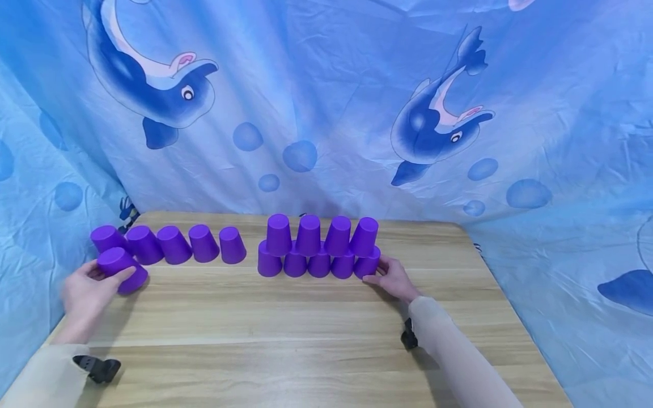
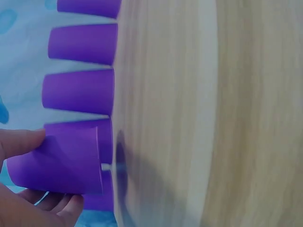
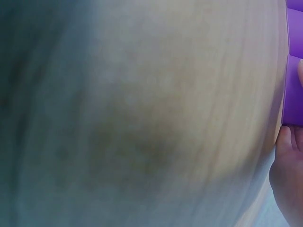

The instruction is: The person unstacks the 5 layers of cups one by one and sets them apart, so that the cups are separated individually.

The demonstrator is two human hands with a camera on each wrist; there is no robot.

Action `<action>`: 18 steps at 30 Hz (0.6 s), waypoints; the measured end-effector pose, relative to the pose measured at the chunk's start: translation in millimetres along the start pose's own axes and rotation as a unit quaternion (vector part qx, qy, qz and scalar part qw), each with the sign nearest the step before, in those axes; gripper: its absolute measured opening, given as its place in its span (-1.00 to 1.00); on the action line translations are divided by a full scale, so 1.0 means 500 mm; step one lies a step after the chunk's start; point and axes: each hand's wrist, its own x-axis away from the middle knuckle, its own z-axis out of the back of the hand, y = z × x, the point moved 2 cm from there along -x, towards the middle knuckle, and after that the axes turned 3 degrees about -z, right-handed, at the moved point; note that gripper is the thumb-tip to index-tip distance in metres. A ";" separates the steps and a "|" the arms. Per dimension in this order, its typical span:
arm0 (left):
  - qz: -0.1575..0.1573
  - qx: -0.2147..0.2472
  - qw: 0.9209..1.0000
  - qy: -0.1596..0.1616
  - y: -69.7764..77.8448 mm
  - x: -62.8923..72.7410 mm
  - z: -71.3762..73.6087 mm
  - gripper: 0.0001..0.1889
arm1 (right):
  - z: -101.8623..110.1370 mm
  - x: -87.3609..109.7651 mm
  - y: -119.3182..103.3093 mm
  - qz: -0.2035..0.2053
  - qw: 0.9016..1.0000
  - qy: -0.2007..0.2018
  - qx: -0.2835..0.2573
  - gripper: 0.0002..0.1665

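My left hand [image 1: 89,294] grips an upside-down purple cup [image 1: 121,268] between thumb and fingers. In the left wrist view that cup [image 2: 57,161] is raised off the table, in front of the left end of a row of upside-down purple cups [image 1: 174,245]. To the right stands a two-level row of the same cups, the upper cups [image 1: 308,235] bridging the lower ones [image 1: 319,264]. My right hand [image 1: 395,279] holds the rightmost lower cup [image 1: 366,265] by its sides. In the right wrist view only part of that cup [image 3: 292,94] shows, at the right edge.
All the cups stand toward the back of a wooden table [image 1: 285,334]. Behind it hangs a blue curtain [image 1: 347,85] printed with dolphins, which also runs along both sides. Dark straps with small devices [image 1: 99,368] sit on the wrists.
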 end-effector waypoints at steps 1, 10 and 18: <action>0.004 0.002 1.000 -0.003 -0.004 -0.003 0.002 -0.14 | 0.000 0.000 0.000 -0.002 1.000 0.000 -0.002 -0.34; 0.026 -0.012 0.999 -0.027 -0.027 -0.028 0.023 -0.10 | 0.001 0.000 0.002 -0.004 1.000 0.001 -0.009 -0.33; 0.063 -0.006 0.997 -0.032 -0.040 -0.034 0.028 -0.06 | -0.001 -0.004 0.004 -0.006 1.000 -0.005 -0.008 -0.29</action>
